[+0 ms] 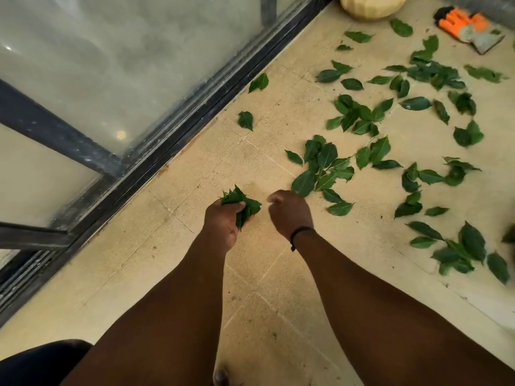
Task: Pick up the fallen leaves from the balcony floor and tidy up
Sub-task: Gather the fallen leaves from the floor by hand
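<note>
My left hand (223,218) grips a bunch of green leaves (242,204) just above the beige tiled floor (195,263). My right hand (289,211), with a black band at the wrist, hovers beside it with its fingers curled; I see nothing in it. A cluster of leaves (320,165) lies right beyond the right hand's knuckles. Many more loose leaves (359,115) are scattered over the floor to the right and far right. Two single leaves (245,120) lie near the door track.
A dark-framed sliding glass door (111,93) runs diagonally along the left, its track (178,140) bordering the floor. A pale round pot (370,6) stands at the top. An orange and grey glove (465,26) lies at the top right.
</note>
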